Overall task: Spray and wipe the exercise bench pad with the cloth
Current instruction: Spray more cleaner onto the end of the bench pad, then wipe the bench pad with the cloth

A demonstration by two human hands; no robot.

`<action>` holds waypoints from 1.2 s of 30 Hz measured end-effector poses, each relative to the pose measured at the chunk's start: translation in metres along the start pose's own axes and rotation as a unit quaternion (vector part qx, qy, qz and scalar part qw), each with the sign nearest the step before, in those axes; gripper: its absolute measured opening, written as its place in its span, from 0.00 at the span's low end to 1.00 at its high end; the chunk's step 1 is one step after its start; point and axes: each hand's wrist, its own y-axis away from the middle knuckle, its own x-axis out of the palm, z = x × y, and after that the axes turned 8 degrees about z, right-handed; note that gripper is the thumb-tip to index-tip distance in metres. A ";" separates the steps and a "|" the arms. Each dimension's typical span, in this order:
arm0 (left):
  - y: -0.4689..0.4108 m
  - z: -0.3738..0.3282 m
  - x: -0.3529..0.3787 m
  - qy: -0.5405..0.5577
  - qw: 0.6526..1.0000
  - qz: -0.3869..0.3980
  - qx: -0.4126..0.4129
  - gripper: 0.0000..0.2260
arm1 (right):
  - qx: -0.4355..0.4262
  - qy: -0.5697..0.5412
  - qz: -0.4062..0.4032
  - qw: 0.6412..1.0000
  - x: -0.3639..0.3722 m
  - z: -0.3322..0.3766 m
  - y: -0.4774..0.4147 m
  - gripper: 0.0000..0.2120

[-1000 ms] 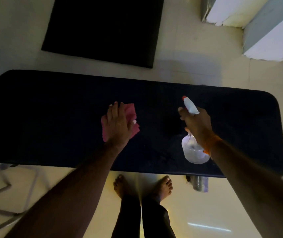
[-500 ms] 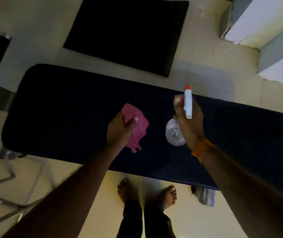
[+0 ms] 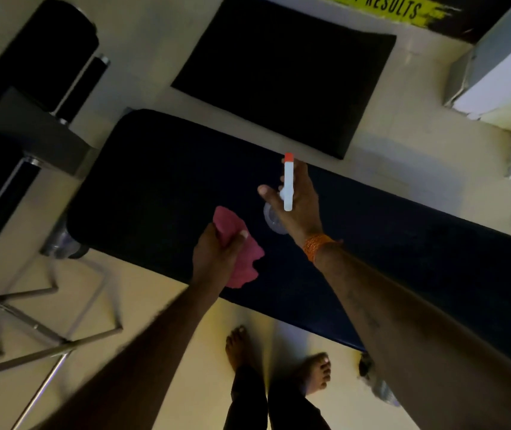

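Pad (image 3: 167, 181) is long, dark, runs diagonally from upper left to lower right across the floor, w/ its near edge just ahead of the person's bare feet (image 3: 279, 358). Surface looks dull; too dim to tell if any spray is on it.

Cloth (image 3: 242, 259) is pink, bunched, over the pad's near edge about mid-length. Left hand (image 3: 217, 256) is closed on it, thumb across the top, fingers curled under; part of the cloth hangs loose below & right of the fist. Can't tell if the cloth is touching the pad or held just above it.

Bottle (image 3: 287, 187) is in the right hand (image 3: 297, 206), just right of the cloth & a bit further in over the pad. Hand is wrapped round the neck, thumb sticking out to the left; white spray head w/ red tip points away from the person. Clear body shows under the hand, near the left thumb. Trigger is hidden, so can't tell if it's squeezed. Orange band (image 3: 316, 245) on the right wrist.

Beyond the pad, a dark mat (image 3: 282, 79) lies flat on the floor. Left side: black rollers (image 3: 40, 57) on a grey frame, metal legs (image 3: 31, 330) lower down. Far right: white blocks (image 3: 502, 72). Top edge: a dark strip w/ yellow lettering (image 3: 393, 7) reading "RESULTS".
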 end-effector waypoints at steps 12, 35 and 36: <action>0.021 -0.011 0.053 0.066 0.986 0.140 -0.061 0.20 | 0.148 -0.052 0.001 0.988 -0.059 -0.039 0.100 0.38; 0.070 -0.096 0.324 -0.039 0.960 0.272 0.042 0.10 | 0.173 -0.161 -0.183 0.954 -0.279 -0.152 0.223 0.10; 0.069 -0.099 0.337 -0.050 0.952 0.302 0.025 0.14 | 0.177 -0.135 -0.194 0.956 -0.290 -0.159 0.227 0.10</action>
